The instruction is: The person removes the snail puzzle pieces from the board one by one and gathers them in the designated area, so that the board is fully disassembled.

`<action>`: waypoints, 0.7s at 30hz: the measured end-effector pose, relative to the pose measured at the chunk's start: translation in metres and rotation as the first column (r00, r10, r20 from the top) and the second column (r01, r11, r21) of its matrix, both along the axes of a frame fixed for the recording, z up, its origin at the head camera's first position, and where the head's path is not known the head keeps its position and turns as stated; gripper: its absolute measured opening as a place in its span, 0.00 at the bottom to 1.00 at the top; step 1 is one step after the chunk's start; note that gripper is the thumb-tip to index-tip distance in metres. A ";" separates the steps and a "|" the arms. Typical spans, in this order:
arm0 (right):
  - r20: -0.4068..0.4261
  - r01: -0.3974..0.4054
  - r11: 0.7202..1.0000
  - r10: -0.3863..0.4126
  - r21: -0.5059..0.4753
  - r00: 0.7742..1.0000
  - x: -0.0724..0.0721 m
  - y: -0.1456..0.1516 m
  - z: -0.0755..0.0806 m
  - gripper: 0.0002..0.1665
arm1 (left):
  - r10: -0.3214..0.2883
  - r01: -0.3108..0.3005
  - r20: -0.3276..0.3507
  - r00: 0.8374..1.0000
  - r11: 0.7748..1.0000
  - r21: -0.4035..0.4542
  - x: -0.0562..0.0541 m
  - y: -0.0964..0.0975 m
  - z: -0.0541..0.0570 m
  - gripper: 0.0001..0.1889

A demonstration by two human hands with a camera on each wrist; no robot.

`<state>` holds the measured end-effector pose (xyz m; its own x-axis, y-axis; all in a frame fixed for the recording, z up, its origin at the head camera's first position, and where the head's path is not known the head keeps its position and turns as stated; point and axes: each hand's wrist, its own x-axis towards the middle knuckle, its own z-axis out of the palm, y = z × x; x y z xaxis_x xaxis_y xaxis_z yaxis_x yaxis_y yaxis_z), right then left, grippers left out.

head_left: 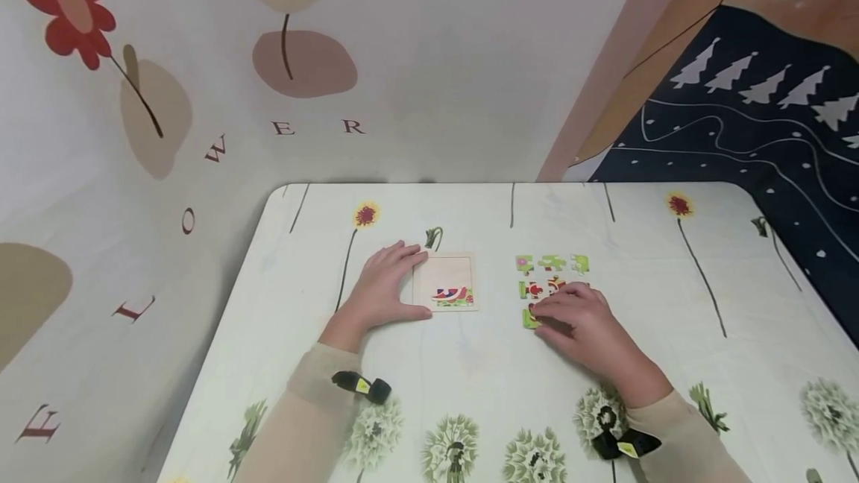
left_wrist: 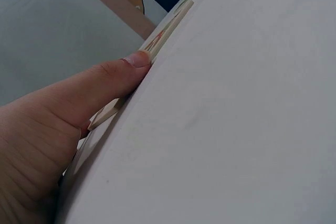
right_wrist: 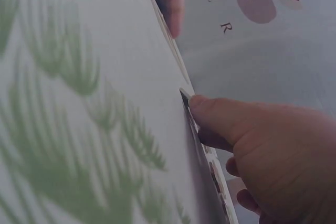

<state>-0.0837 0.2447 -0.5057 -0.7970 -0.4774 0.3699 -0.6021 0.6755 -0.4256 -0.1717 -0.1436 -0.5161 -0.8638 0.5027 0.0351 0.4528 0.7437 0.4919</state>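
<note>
A square wooden puzzle board [head_left: 443,272] lies flat on the table, with a few colourful pieces [head_left: 454,297] fitted at its lower right. My left hand [head_left: 380,286] grips the board from its left side, thumb along the near edge and fingers at the far corner. In the left wrist view the thumb [left_wrist: 113,80] presses against the board's edge. To the right, my right hand [head_left: 587,326] pinches a green puzzle piece [head_left: 529,320] between thumb and fingers. That piece looks tilted up from the table in the right wrist view; the fingers partly hide it.
Loose puzzle pieces [head_left: 552,262] lie in rows beyond the right hand, some partly covered by it. A white flower-patterned cloth covers the table [head_left: 463,364]. Behind it hangs a printed wall cloth [head_left: 443,95], with a dark tree-patterned one [head_left: 751,118] at the right.
</note>
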 end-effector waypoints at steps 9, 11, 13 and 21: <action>-0.049 0.008 1.000 -0.006 0.028 0.999 -0.002 -0.003 -0.005 0.16 | 0.002 -0.002 -0.004 1.000 1.000 0.008 0.000 0.000 -0.001 0.56; -0.050 0.012 0.999 -0.011 0.034 0.999 -0.002 -0.003 -0.006 0.16 | 0.002 -0.002 -0.004 1.000 1.000 0.010 0.000 -0.001 -0.001 0.57; -0.051 0.015 0.999 -0.013 0.037 0.999 -0.001 -0.004 -0.006 0.16 | 0.002 -0.002 -0.002 1.000 1.000 0.010 0.000 0.000 -0.002 0.57; -0.063 0.014 0.998 -0.011 0.055 0.998 -0.001 -0.003 -0.007 0.16 | 0.002 -0.002 -0.001 1.000 1.000 0.005 0.000 0.000 -0.001 0.56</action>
<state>-0.0845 0.2417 -0.5125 -0.7794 -0.4886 0.3922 -0.6175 0.7049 -0.3490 -0.1720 -0.1434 -0.5174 -0.8648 0.5007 0.0387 0.4518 0.7420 0.4952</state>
